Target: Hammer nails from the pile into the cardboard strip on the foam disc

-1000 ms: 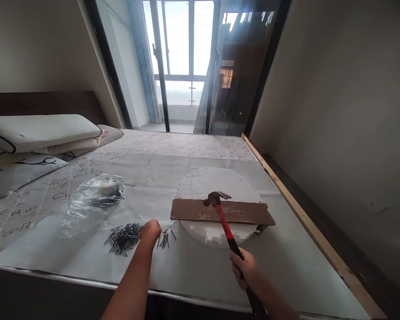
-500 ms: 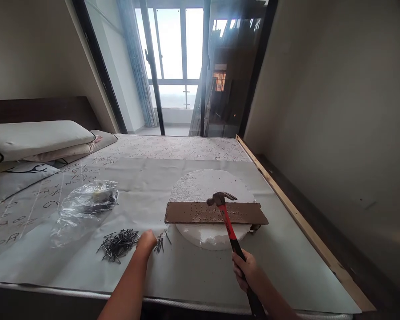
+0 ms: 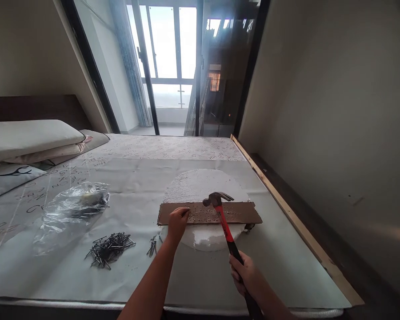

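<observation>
My right hand [image 3: 245, 271] is wrapped round the black grip of a claw hammer [image 3: 224, 222] with a red and black handle. Its metal head is raised over the middle of a brown cardboard strip [image 3: 231, 218], which is dotted with small holes or nail heads. My left hand [image 3: 178, 220] is at the strip's left part, thumb and fingertips pinched on what looks like a nail, mostly hidden by the fingers. Under the strip lies a round white foam-like disc [image 3: 206, 184]. Left of my forearm are a few loose nails [image 3: 152, 246] and a larger nail pile [image 3: 110, 249].
A clear plastic bag [image 3: 75, 209] with dark contents lies at the left on the grey sheet [image 3: 136, 178] covering the bed. Pillows [image 3: 33, 138] are stacked at the far left. A wooden rail [image 3: 296, 226] runs along the bed's right edge, near the wall.
My left hand has moved right and up from beside the loose nails onto the cardboard strip. The hammer stays raised in my right hand. The view has shifted slightly.
</observation>
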`<state>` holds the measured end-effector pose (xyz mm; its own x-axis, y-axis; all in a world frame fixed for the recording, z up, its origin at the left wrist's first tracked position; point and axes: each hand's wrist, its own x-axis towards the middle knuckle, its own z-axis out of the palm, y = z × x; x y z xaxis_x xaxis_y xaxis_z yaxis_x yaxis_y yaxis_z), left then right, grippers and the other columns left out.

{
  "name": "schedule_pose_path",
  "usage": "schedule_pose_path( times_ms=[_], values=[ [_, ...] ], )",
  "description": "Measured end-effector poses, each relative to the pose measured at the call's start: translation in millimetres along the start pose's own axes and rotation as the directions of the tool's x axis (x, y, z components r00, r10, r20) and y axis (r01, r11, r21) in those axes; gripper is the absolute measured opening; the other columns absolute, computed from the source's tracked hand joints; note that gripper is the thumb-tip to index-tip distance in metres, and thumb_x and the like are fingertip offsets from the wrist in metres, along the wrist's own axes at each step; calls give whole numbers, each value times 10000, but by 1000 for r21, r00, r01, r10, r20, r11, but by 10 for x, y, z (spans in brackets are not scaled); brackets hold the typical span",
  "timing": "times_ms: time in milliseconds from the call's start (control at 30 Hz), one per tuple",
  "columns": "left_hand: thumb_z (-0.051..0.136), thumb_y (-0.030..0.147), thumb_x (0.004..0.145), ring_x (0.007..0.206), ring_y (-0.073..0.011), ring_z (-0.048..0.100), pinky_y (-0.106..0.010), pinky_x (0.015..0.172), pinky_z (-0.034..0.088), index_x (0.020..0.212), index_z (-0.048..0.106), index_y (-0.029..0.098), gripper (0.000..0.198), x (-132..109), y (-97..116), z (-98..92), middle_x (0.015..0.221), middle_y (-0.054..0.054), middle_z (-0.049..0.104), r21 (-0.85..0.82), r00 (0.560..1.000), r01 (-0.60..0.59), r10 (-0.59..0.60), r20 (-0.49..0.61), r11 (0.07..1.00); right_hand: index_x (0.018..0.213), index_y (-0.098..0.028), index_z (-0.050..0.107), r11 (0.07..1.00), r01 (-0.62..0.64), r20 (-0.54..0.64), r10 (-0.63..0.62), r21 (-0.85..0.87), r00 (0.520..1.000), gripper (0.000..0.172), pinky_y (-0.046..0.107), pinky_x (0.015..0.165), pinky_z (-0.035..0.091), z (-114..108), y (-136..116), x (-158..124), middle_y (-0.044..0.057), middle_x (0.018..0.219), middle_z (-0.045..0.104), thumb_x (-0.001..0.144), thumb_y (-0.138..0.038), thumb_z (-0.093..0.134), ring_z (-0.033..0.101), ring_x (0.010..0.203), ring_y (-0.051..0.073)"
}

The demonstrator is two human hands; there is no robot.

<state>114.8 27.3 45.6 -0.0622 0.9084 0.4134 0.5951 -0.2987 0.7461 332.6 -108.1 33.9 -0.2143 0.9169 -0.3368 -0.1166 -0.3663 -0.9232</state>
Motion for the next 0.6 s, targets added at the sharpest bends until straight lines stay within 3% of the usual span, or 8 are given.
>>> schedule_pose_path(
  times_ms=[167,600],
  values=[
    [543,237,733,722,-167,611,-284,678,482,753,682,189,149,15,-10,200,760,-45,680,-11,1000,-5,6,30,1000,678,-218,328,1000,16,9,-16,21,1000,434,173,245,229,-35,6,-4,-131,425,321,726,-621,480,255,235,22],
    [527,221,764,716,-150,602,-262,674,464,759,678,185,155,5,-114,329,751,-36,665,56,998,-55,54,35,997,699,-212,337,1000,-12,33,12,-22,999,416,160,239,192,2,-24,-29,-135,433,321,737,-605,470,221,235,10]
  ],
)
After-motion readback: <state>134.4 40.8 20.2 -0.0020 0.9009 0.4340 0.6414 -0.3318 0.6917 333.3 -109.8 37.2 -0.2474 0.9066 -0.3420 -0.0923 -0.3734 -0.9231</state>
